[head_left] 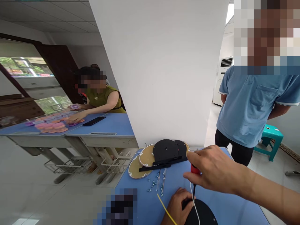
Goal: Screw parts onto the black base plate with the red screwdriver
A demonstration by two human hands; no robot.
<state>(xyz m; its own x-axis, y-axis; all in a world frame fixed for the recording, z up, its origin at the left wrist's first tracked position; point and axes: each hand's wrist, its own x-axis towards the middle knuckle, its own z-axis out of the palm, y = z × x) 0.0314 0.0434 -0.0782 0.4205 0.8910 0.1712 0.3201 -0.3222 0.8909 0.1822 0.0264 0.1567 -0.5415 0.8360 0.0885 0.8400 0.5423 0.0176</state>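
1. The right hand (212,168) is closed around a red-handled screwdriver (194,171), holding it upright with the dark shaft pointing down at a black round plate (202,214).
2. The left hand (179,204) lies on the near edge of that plate, fingers curled over a small dark part; how firmly it grips I cannot tell.
3. The plate sits at the near end of the blue table (145,203), with a white wire (195,204) running over it and a yellow wire (165,207) just beside the left hand.
4. Farther along the table lie loose screws (152,184), two clear rods (161,181), a stack of black discs (167,150) and tan discs (138,167).
5. A person in a blue polo shirt (253,106) stands beyond the table's right end.
6. At another blue table, well apart, a person in an olive top (103,98) leans over pink and purple discs (52,125).
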